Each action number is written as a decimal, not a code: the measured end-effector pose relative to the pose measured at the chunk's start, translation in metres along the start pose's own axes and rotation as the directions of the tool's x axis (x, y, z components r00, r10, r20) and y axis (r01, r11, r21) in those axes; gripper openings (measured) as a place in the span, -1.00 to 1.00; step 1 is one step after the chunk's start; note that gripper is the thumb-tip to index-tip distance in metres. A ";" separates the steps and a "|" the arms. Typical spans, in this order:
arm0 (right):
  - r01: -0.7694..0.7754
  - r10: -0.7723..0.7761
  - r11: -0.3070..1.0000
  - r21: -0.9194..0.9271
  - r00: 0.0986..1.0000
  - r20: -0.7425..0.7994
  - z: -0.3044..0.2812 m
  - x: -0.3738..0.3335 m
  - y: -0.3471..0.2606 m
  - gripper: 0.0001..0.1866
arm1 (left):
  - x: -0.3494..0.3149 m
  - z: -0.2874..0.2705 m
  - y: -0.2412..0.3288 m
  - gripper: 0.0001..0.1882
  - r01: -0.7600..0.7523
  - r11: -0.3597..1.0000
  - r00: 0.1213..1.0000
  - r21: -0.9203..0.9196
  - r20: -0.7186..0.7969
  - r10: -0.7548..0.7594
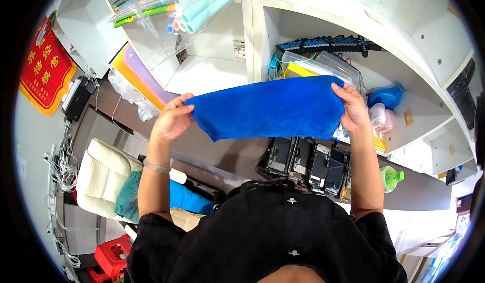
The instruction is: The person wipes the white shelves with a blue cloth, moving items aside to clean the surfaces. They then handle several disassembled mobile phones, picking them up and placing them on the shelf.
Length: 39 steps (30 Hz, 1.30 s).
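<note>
A blue cloth is stretched out between my two hands, in front of a white shelf unit. My left hand pinches its left corner between thumb and fingers. At the opposite end, my right hand grips the upper right corner, the thumb lying on the front of the cloth. The cloth hangs a little slack, its lower edge free in the air above the dark counter. Part of a clear plastic box and a yellow item behind it are hidden by the cloth.
Several dismantled phones lie on the dark counter near my body. A green bottle stands at the right. Shelves ahead hold plastic boxes and bagged rolls. A cream chair and red stool are at the left.
</note>
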State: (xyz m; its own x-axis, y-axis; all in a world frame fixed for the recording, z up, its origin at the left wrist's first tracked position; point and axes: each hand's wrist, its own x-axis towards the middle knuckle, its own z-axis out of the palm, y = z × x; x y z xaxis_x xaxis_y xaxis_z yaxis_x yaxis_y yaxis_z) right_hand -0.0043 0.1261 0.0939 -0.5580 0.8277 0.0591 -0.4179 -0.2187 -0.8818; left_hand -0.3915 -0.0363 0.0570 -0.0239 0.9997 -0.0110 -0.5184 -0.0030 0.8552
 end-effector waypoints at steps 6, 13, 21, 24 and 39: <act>-0.141 0.159 0.950 0.279 0.986 -0.042 0.006 -0.001 0.020 -0.72 | 0.009 0.031 -0.019 -0.64 0.143 0.891 0.982 -0.431 -0.052 -0.182; 0.317 -0.245 0.854 -0.413 0.945 0.219 0.110 -0.044 0.039 -0.66 | -0.001 0.172 -0.049 -0.79 -0.175 0.954 0.977 -0.244 0.079 0.199; 0.477 -0.617 0.528 -0.703 0.784 0.069 0.057 -0.050 0.026 -0.43 | 0.030 0.175 -0.031 -0.71 -0.095 0.984 0.977 -0.151 0.177 0.122; 0.252 -0.252 0.960 -0.124 0.968 0.008 0.050 -0.052 0.042 -0.18 | 0.046 0.177 -0.017 -0.74 0.060 0.975 0.906 -0.213 0.423 0.036; 0.139 -0.147 0.973 -0.182 0.989 -0.031 0.028 -0.080 -0.021 -0.44 | 0.059 0.194 -0.063 -0.20 -0.058 0.997 0.959 -0.054 0.274 0.071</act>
State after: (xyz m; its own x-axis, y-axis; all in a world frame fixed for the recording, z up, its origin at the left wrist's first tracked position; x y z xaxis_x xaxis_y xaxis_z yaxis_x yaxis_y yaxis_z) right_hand 0.0285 0.0500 0.1209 -0.4681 0.8664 0.1739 -0.3538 -0.0034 -0.9353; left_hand -0.1943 0.0279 0.1034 0.1742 0.9659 0.1917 -0.5611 -0.0626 0.8254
